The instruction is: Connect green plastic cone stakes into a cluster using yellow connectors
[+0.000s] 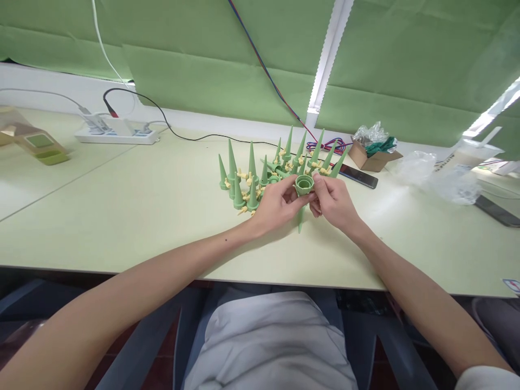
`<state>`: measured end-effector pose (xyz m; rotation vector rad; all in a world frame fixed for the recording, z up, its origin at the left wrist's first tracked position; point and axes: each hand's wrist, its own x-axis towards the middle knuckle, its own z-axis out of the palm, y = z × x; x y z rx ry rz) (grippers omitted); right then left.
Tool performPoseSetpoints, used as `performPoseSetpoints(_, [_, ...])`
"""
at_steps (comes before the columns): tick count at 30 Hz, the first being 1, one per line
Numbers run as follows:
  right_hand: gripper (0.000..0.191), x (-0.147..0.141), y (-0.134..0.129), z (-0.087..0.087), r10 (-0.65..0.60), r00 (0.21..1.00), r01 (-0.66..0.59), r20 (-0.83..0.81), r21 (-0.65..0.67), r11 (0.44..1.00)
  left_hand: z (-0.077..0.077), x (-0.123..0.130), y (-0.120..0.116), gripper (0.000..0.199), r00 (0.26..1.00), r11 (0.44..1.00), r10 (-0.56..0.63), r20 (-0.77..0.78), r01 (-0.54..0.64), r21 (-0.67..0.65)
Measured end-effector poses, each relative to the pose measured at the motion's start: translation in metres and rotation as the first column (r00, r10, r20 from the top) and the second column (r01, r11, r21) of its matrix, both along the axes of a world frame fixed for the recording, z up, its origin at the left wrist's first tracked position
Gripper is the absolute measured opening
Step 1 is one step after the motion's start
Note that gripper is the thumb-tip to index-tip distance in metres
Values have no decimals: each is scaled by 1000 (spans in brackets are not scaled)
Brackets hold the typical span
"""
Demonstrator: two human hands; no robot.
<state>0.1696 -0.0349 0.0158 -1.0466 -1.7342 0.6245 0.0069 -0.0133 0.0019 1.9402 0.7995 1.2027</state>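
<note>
My left hand point(280, 203) is closed around a green plastic watering spike point(304, 185), holding its open, ring-shaped cup end up toward me. The tip of that spike points down below my fingers. On the cup's right side, my right hand point(331, 197) has its thumb and fingers pinched together; whatever lies between them is hidden. Just beyond my hands stand several more green spikes point(252, 197), points up, with small yellow valve pieces point(242, 175) on or among them. Some of this group is covered by my hands.
A black phone point(357, 176) lies right of the spikes, near a small cardboard box point(372, 157) with green material and clear plastic. Farther right are a drink cup point(467, 157), a plastic bag point(457, 187) and another dark phone point(498, 210). A white power strip point(117, 135) sits back left.
</note>
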Motion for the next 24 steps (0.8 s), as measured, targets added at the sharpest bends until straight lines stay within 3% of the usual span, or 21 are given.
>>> performPoseSetpoints(15, [66,-3,1,1,7,995,-10,-98,-27,1000,0,-2,-2,32,999,998,-30,-31,31,46])
performPoseSetpoints(19, [63,-3,3,-1,-14,991,12,-135,-11,1000,0,-1,-3,24,992,988,-128,-1,128,-83])
performPoseSetpoints(22, [62,-3,4,-1,-43,988,48,-146,33,998,1,0,-4,31,968,942,-216,130,242,-233])
performPoseSetpoints(24, [62,-3,5,-2,-74,990,84,-123,79,993,2,1,-2,35,950,904,-215,226,281,-323])
